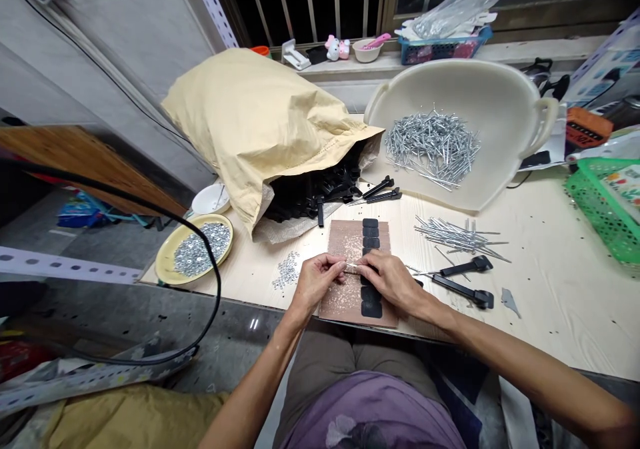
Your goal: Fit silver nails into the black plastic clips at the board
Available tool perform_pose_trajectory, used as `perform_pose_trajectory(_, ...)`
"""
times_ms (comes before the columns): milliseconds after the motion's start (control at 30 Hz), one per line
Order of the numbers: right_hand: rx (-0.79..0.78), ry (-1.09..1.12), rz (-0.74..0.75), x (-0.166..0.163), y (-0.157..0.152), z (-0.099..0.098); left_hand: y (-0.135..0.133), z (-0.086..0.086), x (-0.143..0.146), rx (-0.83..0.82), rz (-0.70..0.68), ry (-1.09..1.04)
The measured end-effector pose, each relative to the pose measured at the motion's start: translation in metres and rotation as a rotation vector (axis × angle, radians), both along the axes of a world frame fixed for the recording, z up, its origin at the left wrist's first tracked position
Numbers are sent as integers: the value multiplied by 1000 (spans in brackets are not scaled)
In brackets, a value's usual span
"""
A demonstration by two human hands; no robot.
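Note:
Fingertips of my left hand (pixel 319 277) and my right hand (pixel 390 277) are pinched together on a thin metal pin (pixel 351 266), which spans the short gap between them. Both hands are over a brown board (pixel 340 302) that carries a column of black rounded pads (pixel 371 294). Left of the board lies a small heap of tiny metal pieces (pixel 287 270). Beyond my right hand are loose metal pins (pixel 453 234) and black-handled pieces with thin metal shafts (pixel 463 289). My fingers hide part of the pin.
A large tan sack (pixel 260 122) lies open, black parts (pixel 320 192) spilling out. Behind the pins stands a white basin (pixel 505 136) holding many more pins. A yellow dish (pixel 167 262) of small metal pieces sits left; a green basket (pixel 595 216) is right. A black cable (pixel 219 282) loops at left.

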State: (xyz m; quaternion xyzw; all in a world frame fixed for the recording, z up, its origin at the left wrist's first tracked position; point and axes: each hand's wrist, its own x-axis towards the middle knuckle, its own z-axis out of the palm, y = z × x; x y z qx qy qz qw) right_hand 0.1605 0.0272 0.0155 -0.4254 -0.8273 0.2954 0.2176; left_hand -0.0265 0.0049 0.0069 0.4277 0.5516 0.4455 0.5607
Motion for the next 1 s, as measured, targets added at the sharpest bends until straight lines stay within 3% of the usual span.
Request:
perform_pose_trajectory(100,-259,91,6,1,2,2,2,4,1,-14,-13,13)
perform_pose_trajectory(133,-237,91,-8,1,2,3,3,5,2,-23,-12,-5)
perform_pose_trajectory(233,79,7,-69,3,-1,4,5,4,5,-45,10,-94)
perform_pose_trajectory(300,192,-40,-76,3,-3,4,6,4,8,-40,37,-119)
perform_pose_trajectory(333,154,-27,-75,2,-2,4,6,4,10,-32,46,-113)
perform_pose_trajectory(467,-317,136,-90,3,3,7,9,6,14,-13,60,-57)
perform_pose_trajectory(500,-361,164,-94,4,4,8,10,7,15,-16,53,-54)
perform_pose_trajectory(567,-265,182,-97,10,6,9,12,9,15,-29,22,-64)
perform_pose_trajectory(700,85,39,-112,29,20,8,11,10,14,-24,18,-51)
perform_pose_trajectory(833,336,-216,-135,47,54,0,1,5,17,69,90,172)
perform_pose_trajectory(933,444,-310,-60,52,64,-12,-8,0,23,223,131,395)
perform_pose_trajectory(1000,468,-307,73,53,54,-21,-11,-3,26,265,148,463)
